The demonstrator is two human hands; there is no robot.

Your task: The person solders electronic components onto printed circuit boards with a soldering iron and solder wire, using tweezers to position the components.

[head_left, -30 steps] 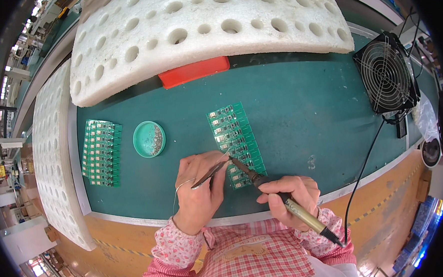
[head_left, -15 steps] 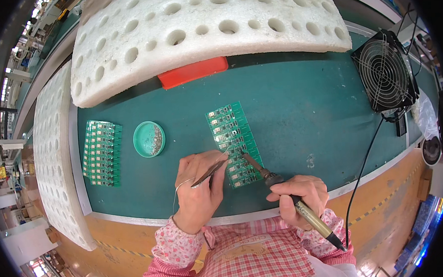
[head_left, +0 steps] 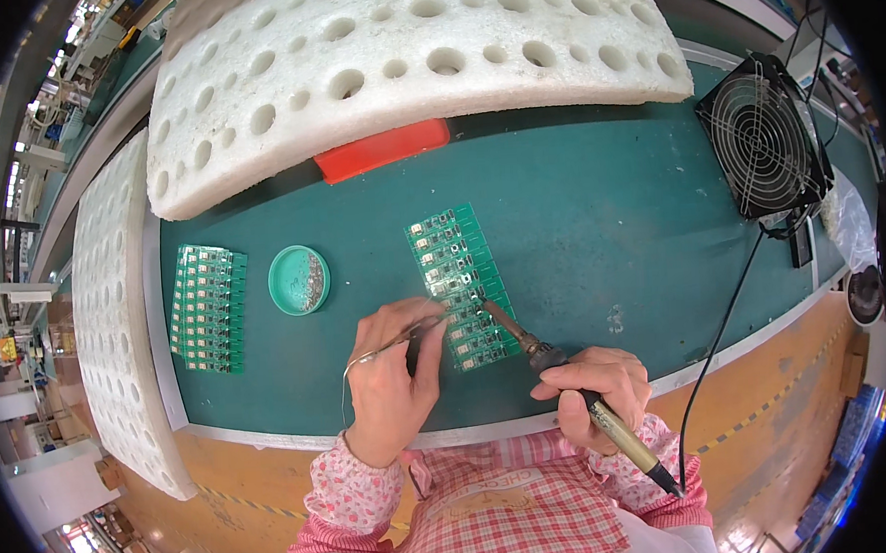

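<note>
A green panel of small circuit boards [head_left: 446, 244] lies on the bench in front of me. My left hand [head_left: 387, 400] is closed on tweezers [head_left: 394, 343], their tips over the panel's left side. A thin wire [head_left: 345, 392] runs along that same hand; whether it is solder wire is hard to make out. My right hand [head_left: 611, 380] grips a soldering iron [head_left: 627, 437] like a pen, its tip at the boards just right of the tweezers. Left of the panel sits a round green dish [head_left: 279, 285] with tiny metal parts [head_left: 313, 281] inside.
Another board panel [head_left: 204, 309] lies at the left. A white foam block with holes [head_left: 393, 94] spans the back, a red box [head_left: 384, 149] under its edge; more foam [head_left: 114, 314] stands along the left side. A black fan [head_left: 761, 140] stands at the right, near the iron's cord [head_left: 719, 342].
The tweezers have turned a little in my left hand. My right hand and the iron's tip stay almost in place over the boards. The whole view has shifted slightly.
</note>
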